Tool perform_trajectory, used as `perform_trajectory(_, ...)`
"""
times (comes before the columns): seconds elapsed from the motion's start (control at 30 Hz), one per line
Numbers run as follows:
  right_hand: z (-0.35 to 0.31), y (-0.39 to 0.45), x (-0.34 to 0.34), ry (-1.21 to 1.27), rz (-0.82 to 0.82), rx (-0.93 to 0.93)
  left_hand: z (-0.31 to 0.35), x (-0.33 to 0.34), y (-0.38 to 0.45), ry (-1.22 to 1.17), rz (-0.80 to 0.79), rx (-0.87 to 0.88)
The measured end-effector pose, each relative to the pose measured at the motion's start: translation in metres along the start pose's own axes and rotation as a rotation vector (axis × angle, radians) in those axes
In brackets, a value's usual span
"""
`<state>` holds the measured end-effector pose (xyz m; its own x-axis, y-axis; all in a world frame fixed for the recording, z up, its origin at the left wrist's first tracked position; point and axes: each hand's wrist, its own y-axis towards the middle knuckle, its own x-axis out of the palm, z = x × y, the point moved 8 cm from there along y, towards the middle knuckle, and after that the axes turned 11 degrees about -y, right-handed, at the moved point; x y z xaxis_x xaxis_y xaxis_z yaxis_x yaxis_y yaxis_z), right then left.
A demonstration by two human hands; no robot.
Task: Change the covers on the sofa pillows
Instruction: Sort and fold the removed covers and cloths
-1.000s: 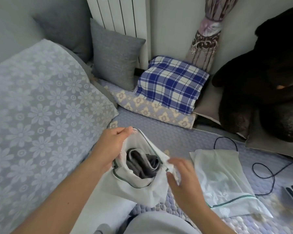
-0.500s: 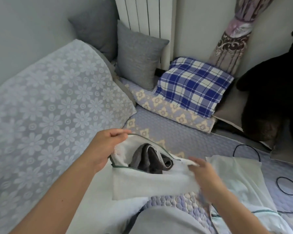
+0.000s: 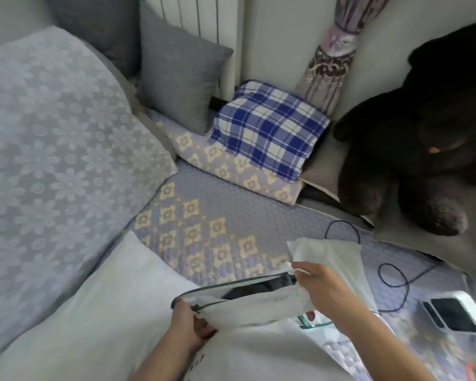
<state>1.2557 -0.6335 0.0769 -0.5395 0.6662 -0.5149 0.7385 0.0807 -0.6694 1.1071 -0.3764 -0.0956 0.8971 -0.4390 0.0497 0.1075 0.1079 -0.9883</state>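
Pillow cover was clamped at both mouth ends by left grip and right grip, dark contents inside; plaid pillow, frame centre, awaited changing.

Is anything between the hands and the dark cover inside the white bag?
Only the bag itself. The left hand and right hand hold the white bag at either end of its mouth, stretching the opening into a narrow slit. The dark cover shows through it; neither hand touches it.
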Motion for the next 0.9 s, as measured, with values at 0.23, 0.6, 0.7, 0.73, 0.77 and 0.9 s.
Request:
perform_trajectory(0.23, 0.013, 0.032, -0.070, -0.413, 0.300, -0.141, 0.063, 0.088, -0.041, 0.132, -0.146, 0.340)
perform_trajectory(0.6, 0.152, -0.001, -0.033, 0.622, 0.321, 0.028, -0.025, 0.025, -0.097, 0.445, -0.079, 0.446)
perform_trajectory(0.7, 0.245, 0.021, 0.026, 0.754, 0.114, 0.394, -0.093, -0.020, -0.037, 0.599, 0.149, 0.316)
perform_trajectory(0.73, 0.267, 0.027, 0.037, 0.714, 0.075, 0.478, -0.108, -0.027, -0.016, 0.612, 0.189, 0.280)
perform_trajectory(0.77, 0.285, 0.034, 0.041, 0.615, 0.067, 0.540, -0.117, -0.028, -0.003, 0.640, 0.195, 0.276)
perform_trajectory(0.9, 0.315, 0.061, 0.041, 0.252, 0.009, 0.648, -0.118, -0.009, 0.015, 0.927, 0.246, 0.414)
